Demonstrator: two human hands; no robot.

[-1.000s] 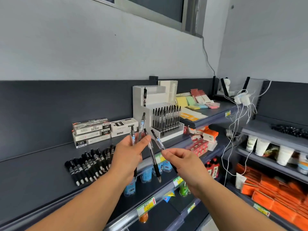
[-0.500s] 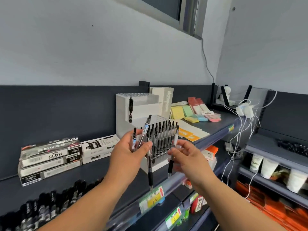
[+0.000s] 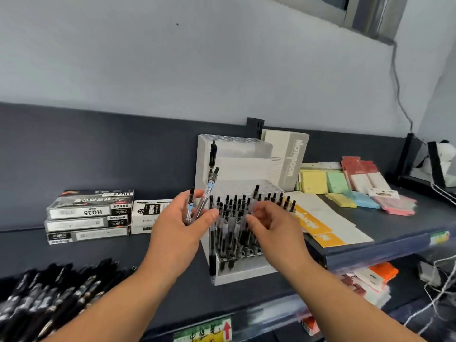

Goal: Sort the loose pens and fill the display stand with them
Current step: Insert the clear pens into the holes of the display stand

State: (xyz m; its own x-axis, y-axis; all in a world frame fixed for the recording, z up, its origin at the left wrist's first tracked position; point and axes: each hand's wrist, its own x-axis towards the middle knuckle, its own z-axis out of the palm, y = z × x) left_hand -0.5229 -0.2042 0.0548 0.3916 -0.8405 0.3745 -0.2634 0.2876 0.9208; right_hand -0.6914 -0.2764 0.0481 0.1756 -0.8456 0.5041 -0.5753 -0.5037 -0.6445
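The white tiered display stand [image 3: 243, 272] sits mid-shelf, its front tier filled with several black-capped pens [image 3: 232, 213]; a single pen [image 3: 212, 154] stands in the upper tier. My left hand [image 3: 180, 228] grips a small bunch of clear pens [image 3: 206, 193] just left of the stand, two pointing up and one hanging down. My right hand [image 3: 271, 225] is over the front tier, fingers curled, pinching a pen [image 3: 255, 192] that rises above its neighbours. A heap of loose black pens [image 3: 49, 292] lies at the lower left of the shelf.
Stacked HQ35 pen boxes [image 3: 88, 213] and white boxes [image 3: 148, 213] stand left of the stand. A notepad box [image 3: 288, 156], orange-and-white cards [image 3: 318, 225] and coloured sticky notes [image 3: 350, 188] lie to its right. Cables [image 3: 441, 275] hang at far right; lower shelves hold goods.
The view has closed in on the stand. My right hand carried its pen from in front of the stand down into the front tier. My left hand still holds its bunch.
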